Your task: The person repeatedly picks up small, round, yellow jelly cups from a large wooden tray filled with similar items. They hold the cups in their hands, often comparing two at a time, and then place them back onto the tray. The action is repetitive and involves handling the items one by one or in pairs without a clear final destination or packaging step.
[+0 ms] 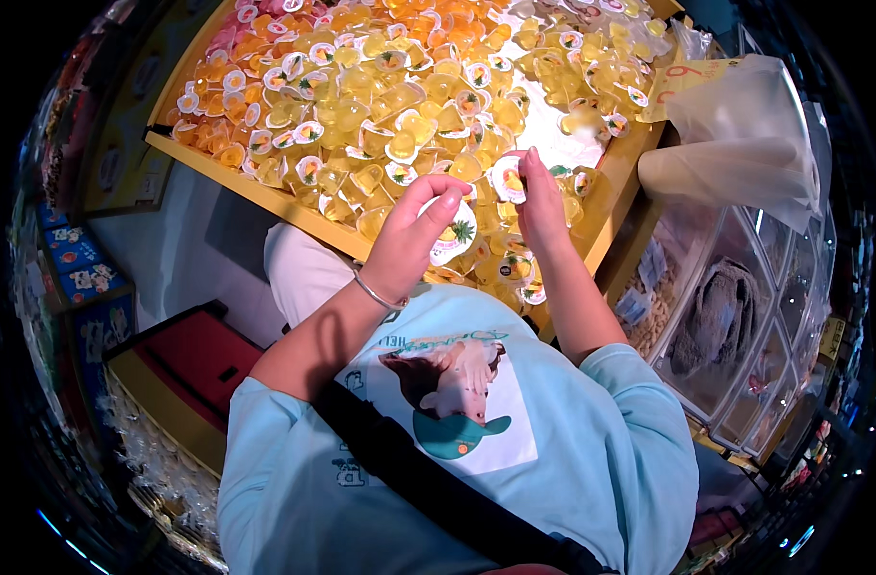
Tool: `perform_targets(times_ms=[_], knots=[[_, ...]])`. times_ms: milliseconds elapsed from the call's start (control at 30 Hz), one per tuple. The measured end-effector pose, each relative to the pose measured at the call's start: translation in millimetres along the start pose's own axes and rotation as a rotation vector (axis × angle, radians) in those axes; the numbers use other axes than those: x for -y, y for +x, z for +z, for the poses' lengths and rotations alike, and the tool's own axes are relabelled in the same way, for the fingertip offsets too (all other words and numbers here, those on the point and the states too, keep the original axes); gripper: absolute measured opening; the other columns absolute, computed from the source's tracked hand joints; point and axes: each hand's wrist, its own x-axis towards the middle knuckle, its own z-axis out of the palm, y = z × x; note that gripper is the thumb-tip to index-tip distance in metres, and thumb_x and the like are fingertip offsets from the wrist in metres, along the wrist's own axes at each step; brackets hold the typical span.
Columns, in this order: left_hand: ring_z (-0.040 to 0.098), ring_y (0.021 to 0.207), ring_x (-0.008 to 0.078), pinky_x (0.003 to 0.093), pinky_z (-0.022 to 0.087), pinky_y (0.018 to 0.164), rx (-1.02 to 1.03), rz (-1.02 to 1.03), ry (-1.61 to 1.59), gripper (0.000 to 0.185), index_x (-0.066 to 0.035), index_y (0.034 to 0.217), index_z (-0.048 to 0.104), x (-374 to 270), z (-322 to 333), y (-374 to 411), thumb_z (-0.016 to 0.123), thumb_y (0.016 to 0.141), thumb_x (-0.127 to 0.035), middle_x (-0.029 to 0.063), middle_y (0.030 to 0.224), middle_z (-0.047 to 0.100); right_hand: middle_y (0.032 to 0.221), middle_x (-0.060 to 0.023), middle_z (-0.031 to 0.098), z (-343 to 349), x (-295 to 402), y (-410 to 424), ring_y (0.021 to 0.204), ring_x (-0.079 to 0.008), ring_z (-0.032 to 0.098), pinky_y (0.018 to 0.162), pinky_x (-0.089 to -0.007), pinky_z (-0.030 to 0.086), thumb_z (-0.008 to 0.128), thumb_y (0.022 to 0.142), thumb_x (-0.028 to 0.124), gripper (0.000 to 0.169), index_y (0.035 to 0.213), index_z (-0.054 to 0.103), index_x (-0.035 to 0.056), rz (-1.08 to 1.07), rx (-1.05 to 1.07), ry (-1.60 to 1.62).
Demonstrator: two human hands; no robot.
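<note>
My left hand (413, 233) grips a jelly cup (456, 231) by its rim, with the round printed lid facing up. A smaller-looking jelly cup (508, 180) sits in my right hand (542, 198), pinched between thumb and fingers. Both hands are over the near corner of a yellow-edged display bin (265, 198). Yellow jelly cups (337, 115) with pineapple-printed lids lie heaped beneath and beyond them. Orange jelly cups (222, 93) fill the bin's left side, and pink ones (255, 29) lie at the far left.
Plastic bags (733, 129) hang over the bin's right edge beside a yellow price sign (679, 83). Clear-lidded bins (718, 316) stand to the right, one with a dark cloth inside. A red-topped box (186, 366) is at lower left. White bin lining (553, 118) shows between heaps.
</note>
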Motion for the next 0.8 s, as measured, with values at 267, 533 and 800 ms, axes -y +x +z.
perform_targets(times_ms=[267, 533, 800], knots=[[0.041, 0.096, 0.0093, 0.0228, 0.032, 0.083, 0.021, -0.016, -0.125, 0.038, 0.000, 0.106, 0.045, -2, 0, -7, 0.031, 0.090, -0.031, 0.0051, 0.099, 0.047, 0.076, -0.0029, 0.052, 31, 27, -34, 0.069, -0.0074, 0.047, 0.063, -0.0201, 0.037, 0.020, 0.086, 0.051, 0.056, 0.089, 0.046, 0.0021, -0.035, 0.275, -0.055], [0.053, 0.087, 0.0150, 0.0236, 0.044, 0.069, 0.141, -0.083, -0.108, 0.041, -0.003, 0.122, 0.030, 0, 5, -4, 0.038, 0.086, -0.020, 0.0091, 0.112, 0.042, 0.077, -0.0030, 0.049, 26, 19, -34, 0.069, -0.0091, 0.046, 0.063, -0.0212, 0.037, 0.024, 0.088, 0.044, 0.048, 0.086, 0.048, 0.0022, -0.189, 0.200, -0.088], [0.055, 0.077, 0.0136, 0.0225, 0.046, 0.058, 0.173, -0.369, -0.537, 0.044, -0.010, 0.122, 0.030, -2, -3, 0, 0.045, 0.082, -0.016, 0.0062, 0.103, 0.046, 0.080, -0.0108, 0.049, 16, 7, -18, 0.072, -0.0222, 0.048, 0.066, -0.0281, 0.039, 0.037, 0.087, 0.028, 0.032, 0.079, 0.053, 0.0014, -0.516, 0.270, -0.566]])
